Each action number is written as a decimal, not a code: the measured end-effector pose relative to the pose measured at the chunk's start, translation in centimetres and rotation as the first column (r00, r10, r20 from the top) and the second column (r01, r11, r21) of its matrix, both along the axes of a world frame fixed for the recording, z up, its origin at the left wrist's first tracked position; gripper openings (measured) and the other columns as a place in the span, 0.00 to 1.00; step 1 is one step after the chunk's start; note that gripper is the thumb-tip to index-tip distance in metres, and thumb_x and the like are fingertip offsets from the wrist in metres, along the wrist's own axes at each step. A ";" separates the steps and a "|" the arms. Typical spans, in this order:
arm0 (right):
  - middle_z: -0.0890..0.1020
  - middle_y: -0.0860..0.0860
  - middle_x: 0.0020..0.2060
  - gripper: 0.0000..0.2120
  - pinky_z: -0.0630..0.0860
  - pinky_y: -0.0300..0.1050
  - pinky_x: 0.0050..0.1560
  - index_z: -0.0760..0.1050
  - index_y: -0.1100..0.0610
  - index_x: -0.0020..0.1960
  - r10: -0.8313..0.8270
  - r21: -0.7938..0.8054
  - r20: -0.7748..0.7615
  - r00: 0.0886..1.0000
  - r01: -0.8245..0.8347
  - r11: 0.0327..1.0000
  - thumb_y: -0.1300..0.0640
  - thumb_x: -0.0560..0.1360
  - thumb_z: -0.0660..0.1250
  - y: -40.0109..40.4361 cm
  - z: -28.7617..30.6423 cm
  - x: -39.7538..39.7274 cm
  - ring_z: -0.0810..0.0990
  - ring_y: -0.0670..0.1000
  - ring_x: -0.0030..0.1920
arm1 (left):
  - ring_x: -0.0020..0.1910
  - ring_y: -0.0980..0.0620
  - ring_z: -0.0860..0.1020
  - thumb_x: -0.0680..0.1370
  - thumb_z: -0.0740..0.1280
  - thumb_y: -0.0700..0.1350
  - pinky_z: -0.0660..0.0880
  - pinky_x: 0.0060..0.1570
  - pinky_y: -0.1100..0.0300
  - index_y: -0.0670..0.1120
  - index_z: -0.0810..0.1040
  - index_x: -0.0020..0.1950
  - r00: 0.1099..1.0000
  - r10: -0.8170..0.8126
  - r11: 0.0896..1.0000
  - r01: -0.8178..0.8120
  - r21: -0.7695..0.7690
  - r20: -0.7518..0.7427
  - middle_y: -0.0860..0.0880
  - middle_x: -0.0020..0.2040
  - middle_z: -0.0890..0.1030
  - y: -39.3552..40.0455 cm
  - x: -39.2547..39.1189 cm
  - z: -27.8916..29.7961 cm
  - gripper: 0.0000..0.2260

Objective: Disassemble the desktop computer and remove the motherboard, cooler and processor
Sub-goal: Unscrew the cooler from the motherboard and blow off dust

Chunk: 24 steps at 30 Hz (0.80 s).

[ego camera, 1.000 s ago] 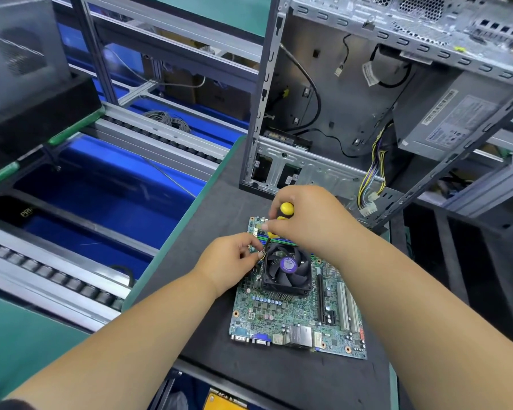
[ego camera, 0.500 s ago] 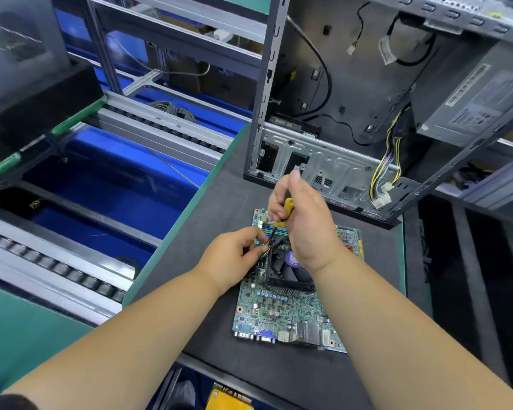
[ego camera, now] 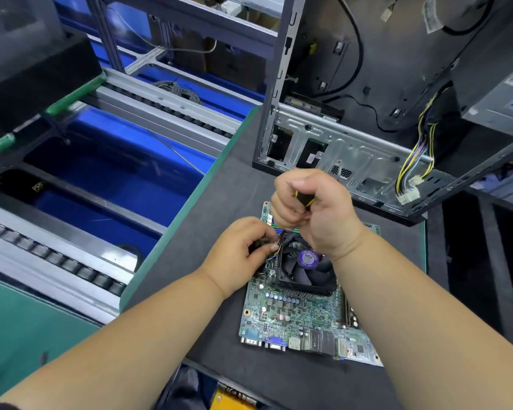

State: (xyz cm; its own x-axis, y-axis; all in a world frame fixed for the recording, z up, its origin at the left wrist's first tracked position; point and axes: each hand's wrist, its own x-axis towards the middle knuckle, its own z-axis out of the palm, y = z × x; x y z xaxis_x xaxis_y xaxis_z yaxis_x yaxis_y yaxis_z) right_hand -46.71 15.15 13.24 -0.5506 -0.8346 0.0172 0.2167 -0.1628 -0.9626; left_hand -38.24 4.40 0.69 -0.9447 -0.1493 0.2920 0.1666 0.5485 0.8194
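Observation:
The green motherboard [ego camera: 290, 318] lies flat on the dark mat, its port row facing me. A black cooler fan [ego camera: 304, 266] with a purple hub label sits on its middle. My right hand [ego camera: 311, 208] grips a black-and-yellow screwdriver [ego camera: 304, 199] upright over the cooler's far left corner; its shaft is mostly hidden by my fingers. My left hand [ego camera: 243, 253] pinches the thin fan wires [ego camera: 271, 253] at the cooler's left edge. The processor is hidden under the cooler.
The opened computer case [ego camera: 353, 149] stands behind the board with loose yellow and black power cables [ego camera: 412, 176] hanging at its right. A green-edged table border [ego camera: 190, 208] and a roller conveyor with blue bins [ego camera: 101, 173] lie to the left.
My right hand has closed into a fist round the screwdriver handle and turned over the cooler's far corner. The left hand stays at the fan wires. The view has tilted down and closer.

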 end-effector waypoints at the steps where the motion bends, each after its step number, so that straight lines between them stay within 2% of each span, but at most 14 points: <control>1: 0.59 0.49 0.21 0.12 0.51 0.42 0.27 0.62 0.56 0.26 0.034 0.005 0.002 0.999 -0.034 0.999 0.60 0.68 0.51 0.2 0.2 -0.1 0.53 0.46 0.24 | 0.45 0.55 0.75 0.75 0.71 0.41 0.70 0.49 0.66 0.45 0.79 0.47 1.000 0.003 1.000 -0.003 -0.005 0.007 0.54 0.43 0.77 0.0 0.0 0.0 0.03; 3: 0.61 0.51 0.22 0.10 0.55 0.48 0.29 0.64 0.57 0.31 0.046 0.046 -0.032 0.998 -0.045 0.998 0.59 0.70 0.51 0.7 0.7 -0.3 0.55 0.49 0.25 | 0.46 0.57 0.75 0.76 0.71 0.41 0.70 0.48 0.67 0.45 0.80 0.49 0.999 0.010 1.000 -0.010 -0.003 0.033 0.55 0.43 0.78 0.0 0.2 0.1 0.03; 5: 0.69 0.55 0.28 0.08 0.64 0.51 0.38 0.67 0.60 0.38 -0.001 0.123 -0.066 0.998 0.009 0.992 0.58 0.72 0.54 1.0 0.9 0.0 0.64 0.53 0.29 | 0.45 0.56 0.75 0.76 0.71 0.41 0.70 0.48 0.68 0.44 0.79 0.49 0.999 0.002 1.000 -0.001 -0.024 0.036 0.55 0.43 0.78 0.0 0.2 0.1 0.03; 7: 0.74 0.53 0.35 0.08 0.68 0.53 0.47 0.69 0.59 0.42 -0.133 0.173 -0.106 0.985 0.150 0.973 0.54 0.74 0.59 1.0 0.8 0.8 0.73 0.53 0.36 | 0.43 0.56 0.74 0.76 0.70 0.41 0.69 0.47 0.69 0.43 0.79 0.48 1.000 -0.012 0.999 0.013 -0.037 0.020 0.55 0.42 0.77 0.0 0.2 0.3 0.03; 10: 0.77 0.51 0.35 0.10 0.71 0.50 0.48 0.74 0.58 0.43 -0.346 0.147 -0.149 0.926 0.367 0.919 0.51 0.74 0.64 0.5 0.3 1.9 0.77 0.52 0.40 | 0.43 0.56 0.74 0.76 0.70 0.40 0.70 0.47 0.66 0.42 0.79 0.48 1.000 -0.026 0.999 0.027 -0.040 0.012 0.55 0.42 0.77 0.0 0.0 0.5 0.03; 12: 0.75 0.50 0.34 0.10 0.68 0.46 0.45 0.74 0.56 0.42 -0.389 0.098 -0.155 0.908 0.406 0.909 0.50 0.76 0.62 -0.1 -0.1 2.7 0.73 0.51 0.39 | 0.45 0.52 0.77 0.77 0.69 0.40 0.74 0.49 0.60 0.41 0.80 0.49 0.999 -0.036 0.999 0.037 -0.032 0.024 0.51 0.43 0.80 0.1 0.1 0.5 0.04; 14: 0.70 0.49 0.32 0.12 0.65 0.43 0.41 0.70 0.56 0.39 -0.407 0.046 -0.199 0.891 0.424 0.905 0.52 0.78 0.58 -0.6 -0.5 3.4 0.66 0.51 0.36 | 0.47 0.48 0.78 0.77 0.68 0.42 0.74 0.50 0.56 0.40 0.80 0.50 0.999 -0.037 0.999 0.039 -0.029 0.039 0.48 0.45 0.81 0.1 0.1 0.5 0.06; 17: 0.65 0.49 0.26 0.12 0.59 0.43 0.32 0.65 0.58 0.34 -0.434 -0.040 -0.151 0.888 0.433 0.900 0.57 0.75 0.54 -0.9 -0.8 3.1 0.60 0.50 0.29 | 0.46 0.50 0.77 0.77 0.68 0.42 0.74 0.49 0.58 0.40 0.80 0.49 0.999 -0.025 0.999 0.026 -0.041 0.033 0.48 0.44 0.81 0.0 0.1 0.5 0.06; 21: 0.61 0.47 0.20 0.14 0.52 0.38 0.28 0.63 0.55 0.26 -0.243 -0.030 -0.028 0.970 0.242 0.970 0.59 0.71 0.52 -0.9 -0.4 1.4 0.54 0.47 0.24 | 0.42 0.56 0.73 0.77 0.70 0.41 0.70 0.45 0.65 0.42 0.79 0.47 1.000 -0.018 0.999 0.019 -0.039 0.022 0.54 0.41 0.77 0.0 0.1 0.4 0.03; 24: 0.57 0.49 0.20 0.14 0.48 0.42 0.28 0.62 0.57 0.27 -0.137 0.034 -0.005 0.991 0.137 0.990 0.58 0.71 0.52 -0.8 0.4 0.4 0.51 0.47 0.24 | 0.42 0.59 0.73 0.76 0.69 0.41 0.69 0.44 0.68 0.44 0.79 0.47 1.000 -0.001 1.000 0.002 -0.025 0.026 0.56 0.41 0.76 0.1 0.2 0.3 0.02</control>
